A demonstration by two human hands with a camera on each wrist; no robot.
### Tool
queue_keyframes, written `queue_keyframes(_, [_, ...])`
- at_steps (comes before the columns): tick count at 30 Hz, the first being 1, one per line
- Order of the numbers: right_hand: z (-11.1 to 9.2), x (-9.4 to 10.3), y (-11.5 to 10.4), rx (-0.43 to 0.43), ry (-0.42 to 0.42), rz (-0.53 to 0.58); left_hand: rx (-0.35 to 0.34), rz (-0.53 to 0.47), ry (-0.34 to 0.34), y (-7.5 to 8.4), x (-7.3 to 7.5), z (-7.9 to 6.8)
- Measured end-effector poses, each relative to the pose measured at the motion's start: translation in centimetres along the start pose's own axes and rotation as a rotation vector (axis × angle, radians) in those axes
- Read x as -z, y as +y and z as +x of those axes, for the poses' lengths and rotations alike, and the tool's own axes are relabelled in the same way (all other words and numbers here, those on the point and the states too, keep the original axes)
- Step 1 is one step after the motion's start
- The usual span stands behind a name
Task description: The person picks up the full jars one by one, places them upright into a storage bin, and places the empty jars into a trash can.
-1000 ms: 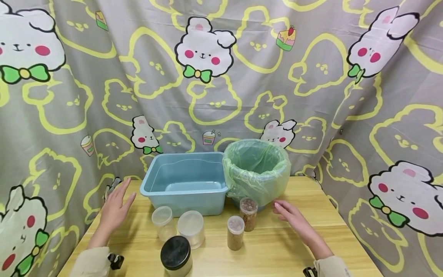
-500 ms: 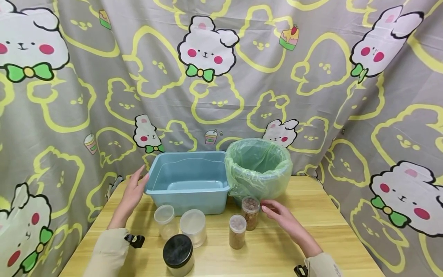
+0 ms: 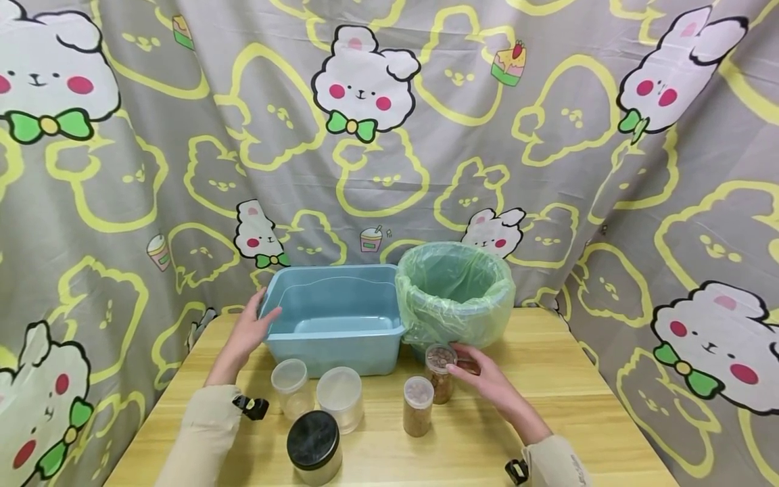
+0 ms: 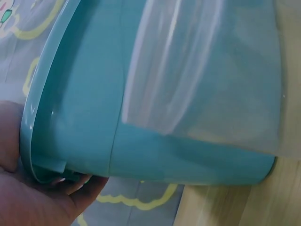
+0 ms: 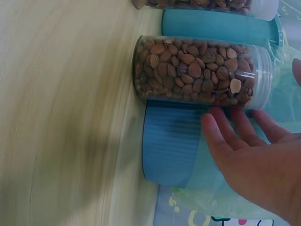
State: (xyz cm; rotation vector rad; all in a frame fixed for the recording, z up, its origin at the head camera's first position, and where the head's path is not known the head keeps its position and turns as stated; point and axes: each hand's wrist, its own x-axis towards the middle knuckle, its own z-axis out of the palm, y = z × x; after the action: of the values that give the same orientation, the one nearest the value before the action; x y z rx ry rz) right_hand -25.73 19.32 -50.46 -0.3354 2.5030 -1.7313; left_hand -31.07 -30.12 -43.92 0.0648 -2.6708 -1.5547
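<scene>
My left hand grips the left rim of the blue plastic basin. In the left wrist view its fingers curl beneath the rim and the thumb lies over it. My right hand is at the right side of a clear jar of brown almond-like nuts, fingers spread and loosely bent. Its fingertips come right up to the jar near the lid, with the thumb apart above. The jar stands upright in front of the lined bin.
A second nut jar stands just nearer. Left of it are two clear lidded containers, one small and one wider, and a black-lidded jar. A green bag lines the bin. Patterned curtains surround the wooden table.
My left hand has moved right and taken hold of the basin's rim. My right hand has moved left from beside the bin up to the farther nut jar.
</scene>
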Motion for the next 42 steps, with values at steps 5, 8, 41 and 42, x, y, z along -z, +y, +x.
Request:
queue_keyframes(5, [0.7, -0.4, 0.3, 0.016, 0.009, -0.005, -0.017, 0.019, 0.013, 0.3, 0.0, 0.4])
queue_keyframes(8, [1.0, -0.7, 0.6, 0.014, 0.016, 0.012, -0.02, 0.021, -0.001, 0.4, 0.1, 0.3])
queue_keyframes(41, [1.1, -1.6, 1.2, 0.009, 0.048, -0.012, -0.062, 0.35, 0.154, 0.8, -0.6, -0.1])
queue_keyframes(42, [1.1, -1.6, 1.2, 0.009, 0.05, -0.011, -0.068, 0.375, 0.173, 0.8, -0.6, 0.0])
